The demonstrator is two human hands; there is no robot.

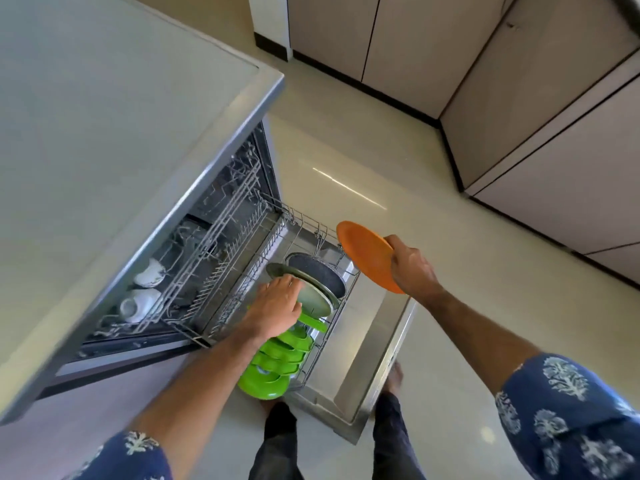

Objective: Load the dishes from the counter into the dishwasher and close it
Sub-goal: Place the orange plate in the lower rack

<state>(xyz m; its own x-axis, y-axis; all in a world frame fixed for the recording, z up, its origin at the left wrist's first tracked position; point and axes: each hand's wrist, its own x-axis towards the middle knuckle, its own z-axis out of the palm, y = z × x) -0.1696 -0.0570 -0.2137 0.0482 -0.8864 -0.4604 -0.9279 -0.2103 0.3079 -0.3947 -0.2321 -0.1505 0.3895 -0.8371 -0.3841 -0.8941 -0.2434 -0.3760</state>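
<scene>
You had a single view, from a wide-angle camera on your head. It looked steeply down and forward over the open dishwasher (pixel 221 271), with the counter (pixel 104 116) close at the left edge and the floor (pixel 398 168) beyond. Both forearms reached in from the bottom. Straight lines bowed near the frame's edges.

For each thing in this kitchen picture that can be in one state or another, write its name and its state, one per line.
Dishwasher door: open, folded down.
Lower rack: pulled out, partly loaded.
Upper rack: pulled partly out.
Orange plate: held in the air.
Steel plate: on edge in the lower rack.
Green plates: on edge in a row.
Left hand: on the steel plate.
Right hand: grips the orange plate.
</scene>
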